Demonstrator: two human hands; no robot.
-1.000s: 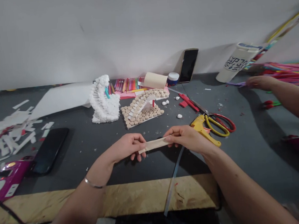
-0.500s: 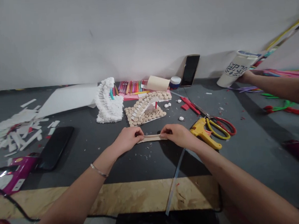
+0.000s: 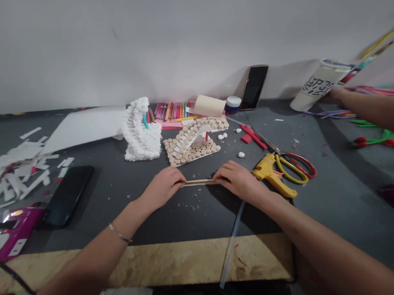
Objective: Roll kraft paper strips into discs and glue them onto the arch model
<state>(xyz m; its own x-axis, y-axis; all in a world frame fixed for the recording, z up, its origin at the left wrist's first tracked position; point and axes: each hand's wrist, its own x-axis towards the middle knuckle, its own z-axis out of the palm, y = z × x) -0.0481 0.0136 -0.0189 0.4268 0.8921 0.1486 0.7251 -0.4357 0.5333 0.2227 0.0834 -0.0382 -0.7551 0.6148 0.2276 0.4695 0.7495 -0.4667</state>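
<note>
A narrow beige strip [image 3: 199, 182], perhaps paper, lies low over the dark tabletop, held at both ends. My left hand [image 3: 165, 188] pinches its left end and my right hand [image 3: 236, 179] pinches its right end, fingers closed. The strip looks partly folded or rolled along its length. Just behind it sits a small model [image 3: 192, 143] covered in beige rolled discs, with an arching stair and a red post. Left of that stands a similar white fluffy model [image 3: 141, 135] with a teal post. A yellow glue gun [image 3: 272, 177] lies beside my right hand, its clear glue stick reaching toward the table edge.
Scissors [image 3: 293, 164] lie behind the glue gun. White strips [image 3: 21, 169], a black phone [image 3: 69, 195] and a purple device [image 3: 17, 232] are on the left. Behind are markers [image 3: 173, 111], a beige roll [image 3: 209, 106] and a leaning phone [image 3: 255, 87]. Another person's hand [image 3: 337, 95] is at a white cup [image 3: 321, 84].
The strip looks narrower now, and my hands have moved slightly apart along it. The view has shifted a little. The other person's hand stays at the cup.
</note>
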